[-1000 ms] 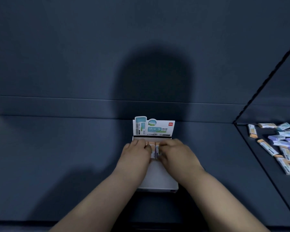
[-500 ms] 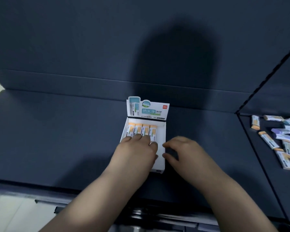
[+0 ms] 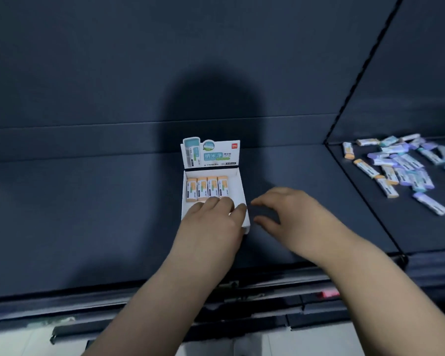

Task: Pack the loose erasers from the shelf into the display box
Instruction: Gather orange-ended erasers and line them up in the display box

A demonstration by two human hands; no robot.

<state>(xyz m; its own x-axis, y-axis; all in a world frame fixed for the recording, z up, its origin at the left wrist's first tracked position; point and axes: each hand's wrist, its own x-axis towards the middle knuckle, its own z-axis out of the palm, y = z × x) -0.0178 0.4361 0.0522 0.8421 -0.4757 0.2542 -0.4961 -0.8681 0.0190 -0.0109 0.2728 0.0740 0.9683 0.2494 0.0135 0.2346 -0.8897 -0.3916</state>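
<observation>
Display box (image 3: 239, 191) is covered by flat left hand (image 3: 212, 223), possibly touching packed erasers (image 3: 206, 188); right hand (image 3: 294, 214) is held relaxed, empty, alongside.

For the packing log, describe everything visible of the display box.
The display box is a white open tray, apparently cardboard, with an upright printed header card at its far end. It sits flat on the dark shelf. Four orange-tipped erasers lie side by side in its far half, leaving a bare strip at the right. The left hand rests its fingers on the near half, hiding it. The right hand hovers just beside it.
</observation>
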